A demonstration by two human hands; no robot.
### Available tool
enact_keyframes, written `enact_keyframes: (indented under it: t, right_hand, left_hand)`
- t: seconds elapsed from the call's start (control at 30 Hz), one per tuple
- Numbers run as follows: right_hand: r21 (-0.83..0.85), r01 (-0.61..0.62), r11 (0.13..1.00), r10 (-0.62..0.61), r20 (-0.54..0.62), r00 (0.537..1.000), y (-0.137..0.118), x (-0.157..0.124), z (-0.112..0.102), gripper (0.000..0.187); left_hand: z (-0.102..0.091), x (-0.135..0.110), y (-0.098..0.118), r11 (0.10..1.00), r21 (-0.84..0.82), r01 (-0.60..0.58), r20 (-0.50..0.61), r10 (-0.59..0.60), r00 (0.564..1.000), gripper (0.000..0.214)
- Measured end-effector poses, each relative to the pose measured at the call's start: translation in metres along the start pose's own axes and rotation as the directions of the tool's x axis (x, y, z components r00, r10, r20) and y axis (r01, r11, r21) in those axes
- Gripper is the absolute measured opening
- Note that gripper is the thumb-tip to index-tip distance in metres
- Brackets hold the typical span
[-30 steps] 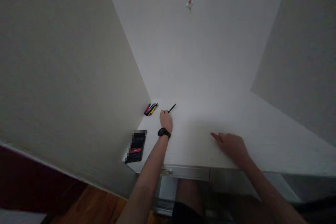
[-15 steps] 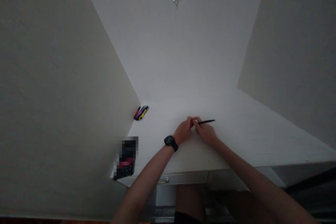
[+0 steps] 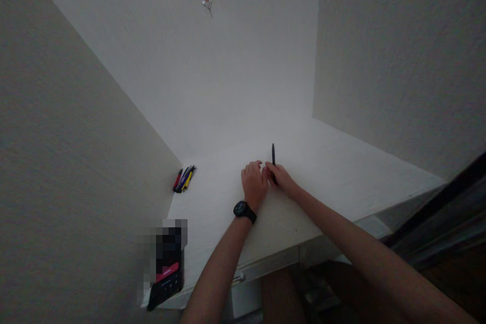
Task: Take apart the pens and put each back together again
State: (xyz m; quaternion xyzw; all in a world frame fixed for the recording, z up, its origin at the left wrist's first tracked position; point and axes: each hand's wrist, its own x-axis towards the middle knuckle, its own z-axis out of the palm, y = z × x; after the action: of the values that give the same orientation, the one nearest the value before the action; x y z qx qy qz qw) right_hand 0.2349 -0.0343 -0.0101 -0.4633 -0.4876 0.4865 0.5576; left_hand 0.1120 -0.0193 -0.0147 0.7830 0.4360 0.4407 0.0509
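A slim black pen points up toward the back wall from my right hand, whose fingers are closed around its lower part. Just left of it my left hand is low over the white desk, palm down with the fingers stretched forward and the thumb apart. I see nothing held in it. Its thumb side is very near the right hand's fingers; whether they touch I cannot tell. A black watch sits on my left wrist.
Several pens lie bunched in the desk's back left corner. A dark phone, partly pixelated, is at the left front edge. Walls close in the left, back and right sides. A small hook hangs on the back wall.
The pen has turned from pointing right to pointing away from me. My left hand has let go of the pen and spread its fingers. The view has shifted and tilted.
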Motion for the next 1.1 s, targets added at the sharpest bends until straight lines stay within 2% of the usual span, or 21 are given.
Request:
enact_keyframes:
  t: [0.1, 0.23, 0.33, 0.5, 0.63, 0.77, 0.93, 1.1]
  right_hand:
    - [0.055, 0.034, 0.998, -0.039, 0.087, 0.995, -0.003, -0.002, -0.001, 0.050]
    - [0.183, 0.022, 0.983, -0.066, 0.234, 0.970, -0.004, 0.000, -0.006, 0.046]
    - [0.150, 0.021, 0.988, -0.060, 0.260, 0.964, -0.002, 0.000, -0.009, 0.044]
    - [0.065, -0.030, 0.997, 0.007, 0.323, 0.946, 0.000, -0.002, -0.010, 0.042]
    - [-0.025, -0.029, 0.999, 0.036, 0.359, 0.933, -0.002, -0.004, -0.011, 0.040]
    - [-0.047, -0.037, 0.998, 0.052, 0.376, 0.925, -0.003, -0.003, -0.013, 0.043]
    - [-0.091, 0.008, 0.996, 0.029, 0.401, 0.916, -0.001, 0.000, -0.012, 0.046]
    - [-0.205, 0.128, 0.970, -0.056, 0.324, 0.944, 0.005, 0.002, -0.008, 0.041]
  left_hand:
    - [0.003, 0.002, -0.008, 0.958, -0.275, 0.076, 0.056, -0.063, 0.996, 0.040]
    - [0.003, 0.005, -0.020, 0.787, -0.584, 0.198, 0.163, -0.126, 0.979, 0.045]
    - [0.000, 0.009, -0.026, 0.653, -0.710, 0.263, 0.198, -0.173, 0.965, 0.047]
    - [-0.002, 0.013, -0.034, 0.336, -0.859, 0.386, 0.303, -0.272, 0.913, 0.052]
    - [-0.001, 0.013, -0.036, 0.206, -0.886, 0.414, 0.345, -0.301, 0.889, 0.050]
    - [0.000, 0.017, -0.038, 0.153, -0.904, 0.399, 0.332, -0.334, 0.882, 0.047]
    - [-0.001, 0.020, -0.045, 0.208, -0.896, 0.392, 0.296, -0.378, 0.877, 0.039]
    - [-0.001, 0.021, -0.047, 0.244, -0.892, 0.381, 0.260, -0.413, 0.873, 0.032]
